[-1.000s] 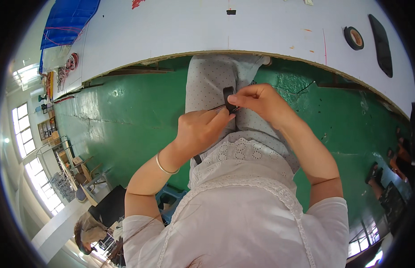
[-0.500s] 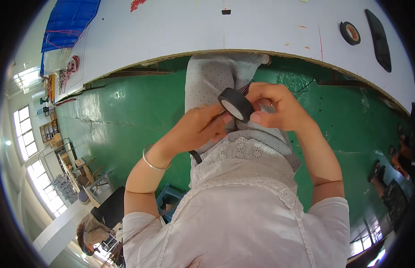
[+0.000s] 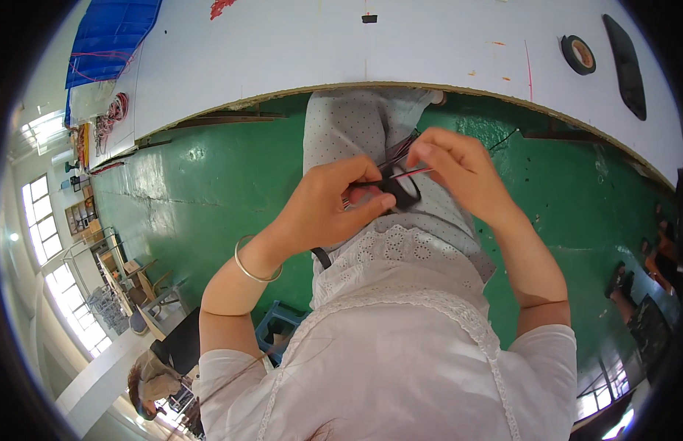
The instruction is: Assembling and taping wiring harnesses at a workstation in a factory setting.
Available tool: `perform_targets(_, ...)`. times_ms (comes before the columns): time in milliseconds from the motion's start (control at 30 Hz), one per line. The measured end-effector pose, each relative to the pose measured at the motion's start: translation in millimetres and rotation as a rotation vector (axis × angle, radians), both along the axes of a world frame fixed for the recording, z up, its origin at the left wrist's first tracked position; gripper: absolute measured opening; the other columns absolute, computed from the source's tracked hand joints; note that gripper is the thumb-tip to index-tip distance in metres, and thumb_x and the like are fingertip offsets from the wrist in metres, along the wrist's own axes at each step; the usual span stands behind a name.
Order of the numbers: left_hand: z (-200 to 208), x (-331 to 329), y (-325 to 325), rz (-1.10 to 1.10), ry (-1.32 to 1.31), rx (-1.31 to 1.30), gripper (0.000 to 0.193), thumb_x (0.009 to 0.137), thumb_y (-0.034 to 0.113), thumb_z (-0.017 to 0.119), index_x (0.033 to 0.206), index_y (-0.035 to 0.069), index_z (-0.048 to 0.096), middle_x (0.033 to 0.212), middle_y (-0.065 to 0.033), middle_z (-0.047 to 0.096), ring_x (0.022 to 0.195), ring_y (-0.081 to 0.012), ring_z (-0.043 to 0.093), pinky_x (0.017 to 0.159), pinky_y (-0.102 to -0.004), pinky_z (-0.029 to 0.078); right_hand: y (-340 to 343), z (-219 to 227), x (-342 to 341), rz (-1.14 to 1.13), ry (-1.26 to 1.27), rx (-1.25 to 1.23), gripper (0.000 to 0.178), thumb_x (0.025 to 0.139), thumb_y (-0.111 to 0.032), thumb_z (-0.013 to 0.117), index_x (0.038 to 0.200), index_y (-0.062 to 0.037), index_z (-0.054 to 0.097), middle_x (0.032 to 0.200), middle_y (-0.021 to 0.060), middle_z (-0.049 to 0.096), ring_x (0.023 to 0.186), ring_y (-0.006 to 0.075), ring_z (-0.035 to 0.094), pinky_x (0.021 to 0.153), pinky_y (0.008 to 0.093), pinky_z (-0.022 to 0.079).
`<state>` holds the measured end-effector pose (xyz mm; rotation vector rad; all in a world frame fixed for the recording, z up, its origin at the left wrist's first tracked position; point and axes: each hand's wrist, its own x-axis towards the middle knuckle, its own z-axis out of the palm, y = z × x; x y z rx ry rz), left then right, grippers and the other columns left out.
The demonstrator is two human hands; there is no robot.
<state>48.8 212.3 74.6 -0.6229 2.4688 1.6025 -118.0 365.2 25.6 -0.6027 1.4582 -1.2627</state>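
Over my lap, my left hand [image 3: 328, 202] is closed, its thumb against the edge of a roll of black tape [image 3: 408, 194] with a white core. Dark thin wires also run in among these fingers, and how they are gripped is partly hidden. To the right, my right hand [image 3: 459, 170] is closed in a pinch on the thin wires [image 3: 413, 173], one of them reddish. The wires pass across the top of the roll, between my two hands. More of the dark bundle shows just beyond the roll, over my trousers.
Ahead stands a white table [image 3: 297, 51] with a curved-looking front edge. On it lie another black tape roll [image 3: 578, 55], a long black flat object [image 3: 624, 67], a blue plastic bin [image 3: 113, 40] and coiled wires [image 3: 112, 114]. A blue stool [image 3: 279, 323] stands at my left on the green floor.
The tape roll has passed from my right fingers to my left hand and sits slightly lower right. My right hand now pinches the wires, which have come into view above the roll.
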Motion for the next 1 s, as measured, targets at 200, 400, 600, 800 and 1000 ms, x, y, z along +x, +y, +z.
perform_targets(200, -18.9, 0.8, 5.1, -0.214, 0.395, -0.806, 0.018, 0.077, 0.009, 0.078, 0.081, 0.005, 0.061, 0.063, -0.0035, 0.048, 0.053, -0.0161, 0.049, 0.046, -0.0286, 0.039, -16.2, -17.0, 13.7, 0.010, -0.064, -0.058, 0.027, 0.092, -0.027, 0.066, 0.092, -0.0010, 0.072, 0.071, -0.0072, 0.057, 0.058, 0.0007, 0.038, 0.049, 0.0205, 0.026)
perform_targets(400, -29.5, 5.6, 12.8, -0.056, 0.379, -0.608, 0.014, 0.084, 0.013, 0.074, 0.083, 0.004, 0.064, 0.061, -0.0027, 0.046, 0.051, -0.0111, 0.044, 0.046, -0.0269, 0.036, -8.0, -11.4, 12.2, -0.234, -0.465, -0.022, 0.021, 0.086, -0.021, 0.070, 0.096, -0.0033, 0.070, 0.080, -0.0036, 0.065, 0.063, 0.0004, 0.041, 0.053, 0.0184, 0.030)
perform_targets(600, -11.0, 9.3, -5.2, 0.167, -0.201, 0.912, 0.028, 0.100, 0.023, 0.054, 0.087, -0.001, 0.062, 0.061, 0.0047, 0.040, 0.052, -0.0049, 0.028, 0.046, -0.0238, 0.020, 12.0, -26.4, 15.8, -0.119, -0.366, -0.428, 0.020, 0.084, -0.019, 0.067, 0.094, -0.0015, 0.065, 0.076, -0.0034, 0.056, 0.065, 0.0046, 0.044, 0.059, 0.0204, 0.034)
perform_targets(800, -20.4, 7.1, 2.3, 0.178, -0.142, 0.790, 0.020, 0.097, 0.020, 0.061, 0.090, 0.001, 0.061, 0.061, 0.0049, 0.041, 0.052, -0.0030, 0.034, 0.046, -0.0230, 0.024, 15.7, -2.9, -3.5, 0.026, -0.240, -0.230, 0.021, 0.093, -0.019, 0.060, 0.083, -0.0013, 0.064, 0.077, -0.0020, 0.059, 0.067, 0.0061, 0.049, 0.061, 0.0233, 0.039)
perform_targets(1000, -15.9, -0.5, 17.5, -0.131, 0.127, -0.584, 0.016, 0.085, 0.016, 0.074, 0.080, 0.007, 0.062, 0.058, 0.0019, 0.046, 0.047, -0.0093, 0.041, 0.042, -0.0258, 0.031, -0.1, -14.0, 3.1, 0.067, 0.125, 0.113, 0.028, 0.095, -0.027, 0.065, 0.084, -0.0017, 0.069, 0.072, -0.0034, 0.059, 0.062, 0.0055, 0.049, 0.056, 0.0236, 0.039)
